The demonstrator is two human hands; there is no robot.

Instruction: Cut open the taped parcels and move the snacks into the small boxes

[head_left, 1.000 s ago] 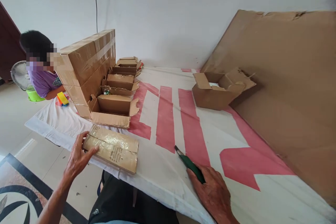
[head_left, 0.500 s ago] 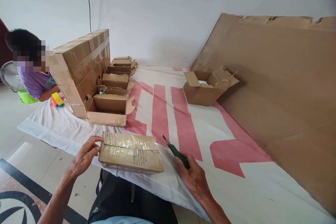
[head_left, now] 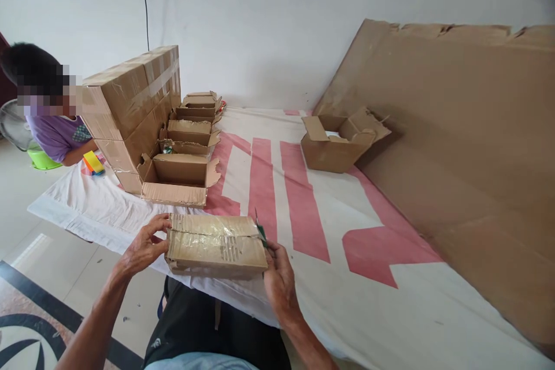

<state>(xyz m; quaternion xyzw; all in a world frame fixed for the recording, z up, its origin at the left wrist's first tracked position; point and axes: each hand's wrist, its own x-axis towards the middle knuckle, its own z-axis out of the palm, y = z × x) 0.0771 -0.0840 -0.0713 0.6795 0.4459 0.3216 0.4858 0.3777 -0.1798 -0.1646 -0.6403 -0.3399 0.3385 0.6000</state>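
At the near table edge, my left hand (head_left: 145, 247) grips the left end of the flat brown cardboard parcel wrapped in clear tape (head_left: 215, 244), which has turned square to me since a second ago. My right hand (head_left: 280, 280), out on the cloth before, has closed in on the parcel's right end, fingers wrapped round the green-handled knife (head_left: 261, 233), blade up at the corner; I judge cutting is close. Beneath lies white cloth with red stripes (head_left: 303, 208); opened brown cartons (head_left: 177, 178) stand behind, against a white wall (head_left: 260, 23).

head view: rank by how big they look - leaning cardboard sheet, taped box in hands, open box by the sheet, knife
1. leaning cardboard sheet
2. taped box, though nearness inflates it
3. open box, farther off, so these two are unsure
4. knife
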